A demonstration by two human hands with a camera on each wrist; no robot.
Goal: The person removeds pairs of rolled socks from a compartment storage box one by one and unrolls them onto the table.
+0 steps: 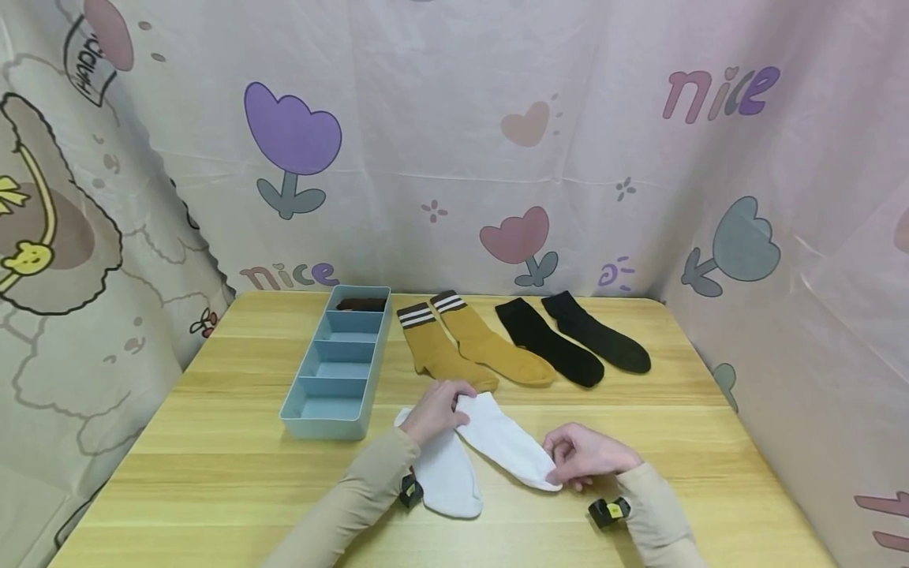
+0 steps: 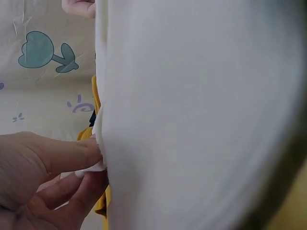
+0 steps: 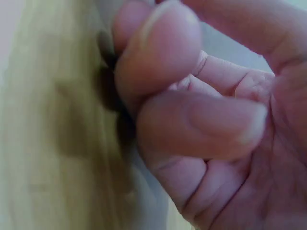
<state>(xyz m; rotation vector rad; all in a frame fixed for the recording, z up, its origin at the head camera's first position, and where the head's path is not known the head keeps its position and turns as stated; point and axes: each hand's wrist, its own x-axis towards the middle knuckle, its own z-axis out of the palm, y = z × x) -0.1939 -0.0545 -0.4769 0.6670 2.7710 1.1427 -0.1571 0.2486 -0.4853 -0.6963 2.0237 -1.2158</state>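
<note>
Two white socks lie at the near middle of the table. My left hand [image 1: 435, 412] pinches the upper end of the right-hand white sock [image 1: 507, 442] between thumb and fingers. At that sock's toe, my right hand [image 1: 591, 455] grips the tip, its other fingers curled. The left-hand white sock [image 1: 449, 480] lies partly under my left wrist. White cloth [image 2: 192, 100] fills much of the left wrist view, beside the pinching fingers. Curled fingers [image 3: 201, 124] cover most of the right wrist view, and the sock is hard to make out there.
A blue-grey divided box [image 1: 325, 427] stands at left, with a dark brown bundle [image 1: 360, 304] in its far compartment. Mustard socks [image 1: 490, 347] with striped cuffs lie behind the white pair. Black socks [image 1: 557, 347] lie at the back right. Printed curtains [image 1: 426, 142] surround the table.
</note>
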